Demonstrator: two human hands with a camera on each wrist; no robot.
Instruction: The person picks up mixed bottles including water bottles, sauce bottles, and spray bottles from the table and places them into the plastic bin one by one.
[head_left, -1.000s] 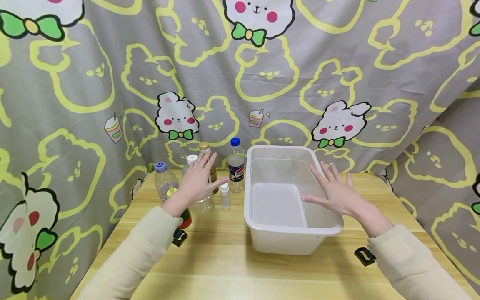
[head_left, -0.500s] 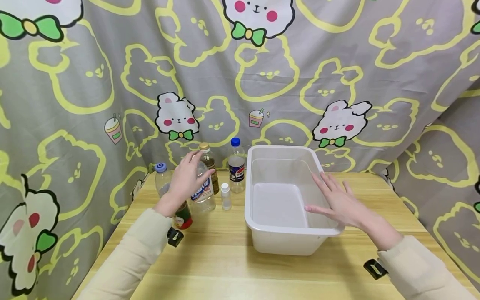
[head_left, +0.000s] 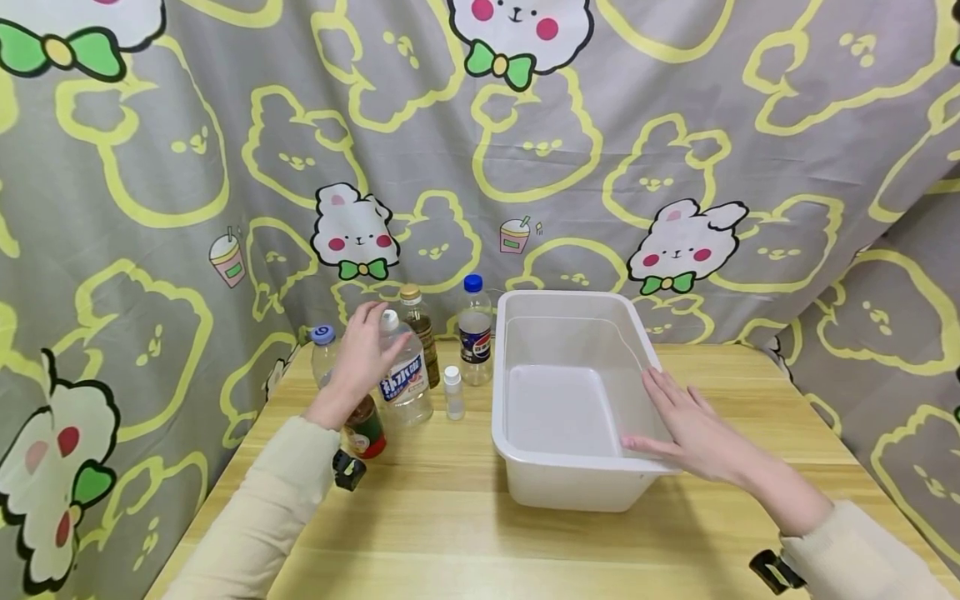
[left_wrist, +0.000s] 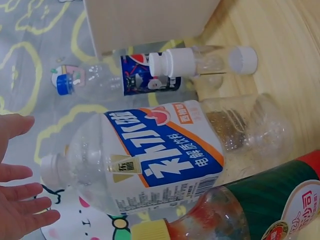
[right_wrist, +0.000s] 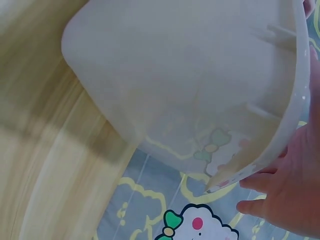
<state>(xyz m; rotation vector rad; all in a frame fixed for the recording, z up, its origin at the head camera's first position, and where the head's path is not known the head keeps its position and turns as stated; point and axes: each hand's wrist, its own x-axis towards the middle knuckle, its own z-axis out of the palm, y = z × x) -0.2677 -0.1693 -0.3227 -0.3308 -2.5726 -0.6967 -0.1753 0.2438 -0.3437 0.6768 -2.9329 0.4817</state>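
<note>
My left hand (head_left: 358, 358) is beside the neck of a large clear drink bottle (head_left: 405, 379) with a white cap and a blue-and-white label. In the left wrist view its spread fingers are apart from that bottle's cap (left_wrist: 50, 170). Below, partly covered by the hand in the head view, stands a sauce bottle (head_left: 367, 429); its yellow cap (left_wrist: 150, 230) shows in the left wrist view. My right hand (head_left: 701, 429), fingers extended, lies over the right rim of a whitish plastic basin (head_left: 573, 487). In the right wrist view the fingers are along the rim (right_wrist: 295, 100); firm contact is unclear.
A lavender-capped bottle (head_left: 322, 335), a gold-capped bottle (head_left: 422, 325), a blue-capped cola bottle (head_left: 476, 333) and a small white-capped bottle (head_left: 453, 393) stand on the wooden table (head_left: 420, 533). A patterned grey curtain (head_left: 435, 158) hangs behind and at both sides.
My left hand has moved left and lower from over the bottles to beside the large drink bottle, uncovering its label and cap. My right hand has shifted slightly right and toward me along the basin.
</note>
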